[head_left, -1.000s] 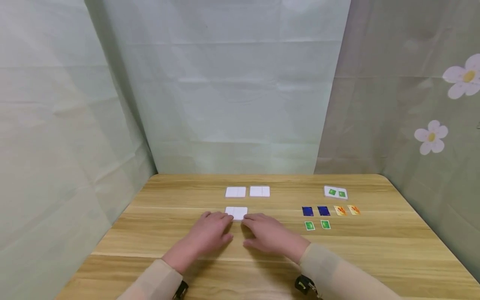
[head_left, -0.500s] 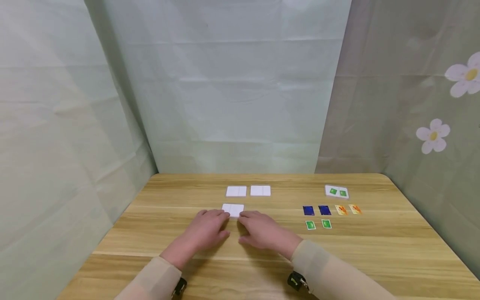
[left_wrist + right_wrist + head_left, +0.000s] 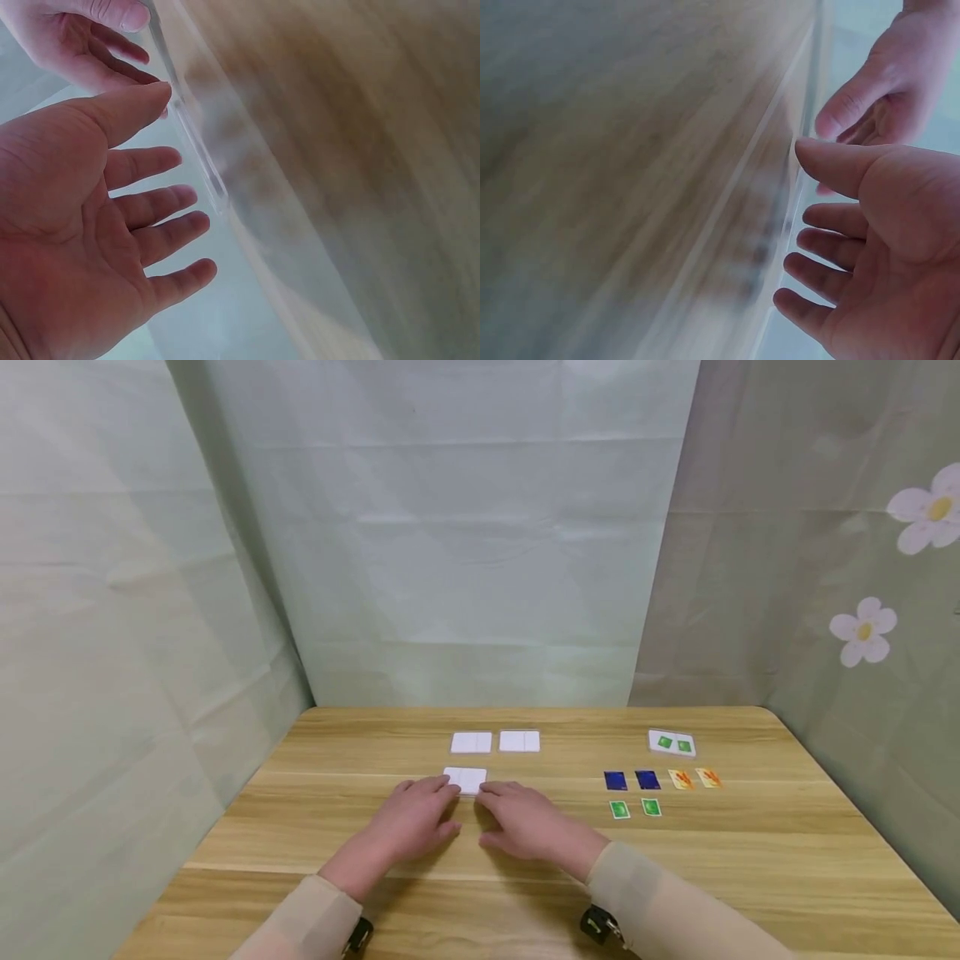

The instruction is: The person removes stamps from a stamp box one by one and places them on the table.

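Pale green cloth backs a wooden table. Left hand and right hand lie palm down, fingers straight and relaxed, their tips touching the near edge of a white card; nothing is gripped. Two more white cards lie beyond it. Coloured cards lie well apart on the right side. Judged step: squaring the near white card below the back row. The next move probably calls for light, even fingertip pressure, to avoid skewing the card
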A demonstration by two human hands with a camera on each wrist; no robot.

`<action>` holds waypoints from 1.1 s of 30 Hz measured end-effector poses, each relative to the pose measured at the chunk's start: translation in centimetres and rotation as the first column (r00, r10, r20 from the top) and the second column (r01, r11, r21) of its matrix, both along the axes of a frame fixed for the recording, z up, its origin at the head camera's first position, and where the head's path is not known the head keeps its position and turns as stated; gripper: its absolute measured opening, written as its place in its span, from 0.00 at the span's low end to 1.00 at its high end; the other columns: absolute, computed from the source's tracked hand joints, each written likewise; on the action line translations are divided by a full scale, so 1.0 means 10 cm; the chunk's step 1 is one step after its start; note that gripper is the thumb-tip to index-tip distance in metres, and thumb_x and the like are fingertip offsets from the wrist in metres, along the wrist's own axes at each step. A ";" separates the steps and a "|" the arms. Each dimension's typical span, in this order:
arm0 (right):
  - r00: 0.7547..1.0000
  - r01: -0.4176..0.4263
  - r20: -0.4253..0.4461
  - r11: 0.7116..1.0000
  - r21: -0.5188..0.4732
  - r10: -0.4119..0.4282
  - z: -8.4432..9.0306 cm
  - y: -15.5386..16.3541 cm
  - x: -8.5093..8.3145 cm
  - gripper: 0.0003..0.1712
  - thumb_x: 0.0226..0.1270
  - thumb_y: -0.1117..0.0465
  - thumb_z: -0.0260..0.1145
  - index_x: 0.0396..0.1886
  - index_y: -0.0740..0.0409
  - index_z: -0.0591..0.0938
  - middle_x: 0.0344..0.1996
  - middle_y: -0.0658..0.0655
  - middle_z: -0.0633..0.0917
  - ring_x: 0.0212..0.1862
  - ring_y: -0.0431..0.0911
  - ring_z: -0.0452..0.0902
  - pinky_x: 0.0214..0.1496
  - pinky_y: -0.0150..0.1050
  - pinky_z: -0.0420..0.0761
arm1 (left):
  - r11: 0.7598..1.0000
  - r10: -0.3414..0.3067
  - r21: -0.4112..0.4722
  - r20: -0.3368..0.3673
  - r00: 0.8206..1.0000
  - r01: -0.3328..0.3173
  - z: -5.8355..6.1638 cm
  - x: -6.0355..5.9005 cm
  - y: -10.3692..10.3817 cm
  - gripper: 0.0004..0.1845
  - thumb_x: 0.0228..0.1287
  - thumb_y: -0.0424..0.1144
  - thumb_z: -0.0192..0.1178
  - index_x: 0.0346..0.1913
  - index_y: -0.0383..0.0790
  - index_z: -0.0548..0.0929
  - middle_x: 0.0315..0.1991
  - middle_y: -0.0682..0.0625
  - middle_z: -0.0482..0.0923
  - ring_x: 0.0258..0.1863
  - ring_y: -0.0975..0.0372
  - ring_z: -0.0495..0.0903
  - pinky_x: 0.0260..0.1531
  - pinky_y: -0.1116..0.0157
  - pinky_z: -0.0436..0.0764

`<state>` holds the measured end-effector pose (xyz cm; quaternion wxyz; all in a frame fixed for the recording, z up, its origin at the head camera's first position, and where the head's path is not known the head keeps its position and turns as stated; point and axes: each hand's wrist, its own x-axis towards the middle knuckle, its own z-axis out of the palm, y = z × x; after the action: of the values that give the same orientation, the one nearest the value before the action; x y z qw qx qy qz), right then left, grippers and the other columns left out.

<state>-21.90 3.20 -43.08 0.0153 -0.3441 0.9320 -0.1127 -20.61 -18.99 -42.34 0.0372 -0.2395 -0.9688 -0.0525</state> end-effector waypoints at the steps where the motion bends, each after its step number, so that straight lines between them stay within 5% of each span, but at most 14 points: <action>1: 1.000 -0.001 -0.008 1.000 -0.004 0.001 -0.01 0.02 0.00 0.36 0.76 0.48 0.78 0.76 0.59 0.80 0.77 0.62 0.78 0.77 0.57 0.73 0.79 0.53 0.73 | 1.000 -0.006 0.004 -0.006 1.000 0.006 0.00 0.00 0.00 0.29 0.75 0.46 0.75 0.70 0.34 0.83 0.72 0.34 0.78 0.73 0.41 0.76 0.71 0.35 0.73; 9: 0.999 0.024 -0.027 0.999 -0.048 -0.025 0.01 0.29 0.04 0.37 0.75 0.51 0.78 0.76 0.62 0.79 0.76 0.63 0.78 0.76 0.59 0.74 0.78 0.57 0.73 | 0.998 -0.055 -0.001 -0.067 0.996 0.055 0.01 0.04 0.17 0.27 0.79 0.48 0.70 0.71 0.34 0.82 0.75 0.34 0.75 0.75 0.40 0.73 0.71 0.35 0.73; 20: 0.994 0.081 -0.064 0.989 -0.128 -0.090 0.01 0.78 0.11 0.37 0.74 0.53 0.80 0.76 0.62 0.79 0.75 0.64 0.79 0.76 0.62 0.74 0.76 0.62 0.74 | 0.995 -0.092 0.039 -0.069 0.993 0.095 -0.01 0.05 0.48 0.32 0.82 0.54 0.65 0.77 0.36 0.78 0.81 0.36 0.68 0.81 0.40 0.66 0.77 0.33 0.63; 33: 0.973 0.158 -0.140 0.972 -0.173 -0.183 0.02 1.38 0.16 0.38 0.74 0.55 0.80 0.77 0.65 0.78 0.74 0.66 0.79 0.74 0.66 0.75 0.72 0.66 0.76 | 0.992 -0.115 0.049 -0.083 0.990 0.119 -0.03 0.06 0.76 0.36 0.81 0.57 0.65 0.79 0.38 0.75 0.82 0.38 0.68 0.81 0.42 0.66 0.78 0.36 0.64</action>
<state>-20.30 17.00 -42.88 -0.0944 -0.2705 0.9444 -0.1612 -20.03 -11.42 -42.65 0.0792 -0.2968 -0.9490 -0.0712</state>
